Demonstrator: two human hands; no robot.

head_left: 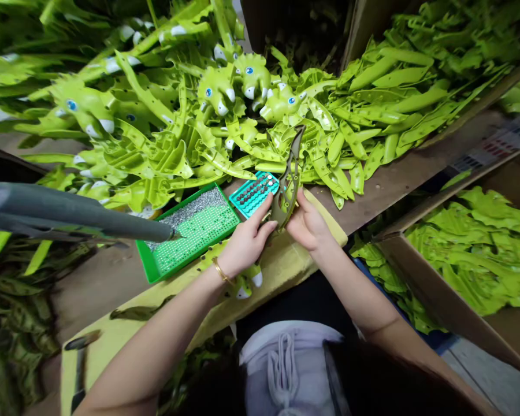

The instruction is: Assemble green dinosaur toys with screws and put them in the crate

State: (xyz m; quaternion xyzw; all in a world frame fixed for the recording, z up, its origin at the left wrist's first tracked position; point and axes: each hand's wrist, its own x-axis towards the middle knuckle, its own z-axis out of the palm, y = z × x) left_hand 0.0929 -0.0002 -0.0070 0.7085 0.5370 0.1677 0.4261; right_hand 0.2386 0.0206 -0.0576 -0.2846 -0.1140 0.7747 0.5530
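Over the yellow padded work surface, my left hand (247, 245) is closed with thumb and fingers on the lower end of a dark olive plastic part (295, 150), long and pointed at its top. A light green plastic shell (289, 193) lies against this part. My right hand (308, 224) grips the shell's right edge, its fingers partly hidden behind it. Beneath my left wrist lies a green dinosaur-like toy piece (255, 276) with white tips. Just beyond my left fingers is a turquoise tray (247, 209) with rows of small dark round pieces.
A green perforated tray (199, 238) holds small metal screws. The grey powered screwdriver (112, 222) reaches in from the left. A hammer (80, 364) lies on the yellow pad (99, 338). Green plastic parts (156, 144) pile up behind; a cardboard box (437, 306) of parts stands right.
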